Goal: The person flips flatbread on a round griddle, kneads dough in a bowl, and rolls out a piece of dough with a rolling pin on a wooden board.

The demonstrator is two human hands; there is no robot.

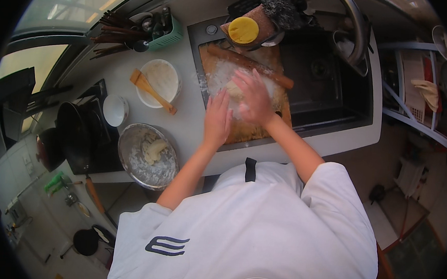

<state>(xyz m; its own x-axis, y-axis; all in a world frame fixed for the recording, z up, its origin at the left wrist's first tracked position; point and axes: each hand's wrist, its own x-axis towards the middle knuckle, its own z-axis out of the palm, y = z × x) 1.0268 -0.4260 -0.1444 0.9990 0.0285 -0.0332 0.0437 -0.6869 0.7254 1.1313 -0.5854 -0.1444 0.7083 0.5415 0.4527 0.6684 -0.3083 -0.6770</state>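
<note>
A pale piece of dough (233,90) lies on a floured wooden cutting board (253,133), partly hidden by my hands. My right hand (254,99) is spread over the dough's right side; whether it presses or hovers, I cannot tell. At the dough's lower left, my left hand (218,117) is held flat with its fingers stretched forward and nothing in its grasp. Behind both hands a wooden rolling pin (248,64) lies slanted across the board, dusted with flour.
The board sits over part of a dark sink (315,99) under a curved faucet (357,36). To the left are a white bowl (161,77) with a wooden spatula (153,92) across it, a small white bowl (115,110), a metal basin (128,160) holding dough, and a green utensil basket (168,36).
</note>
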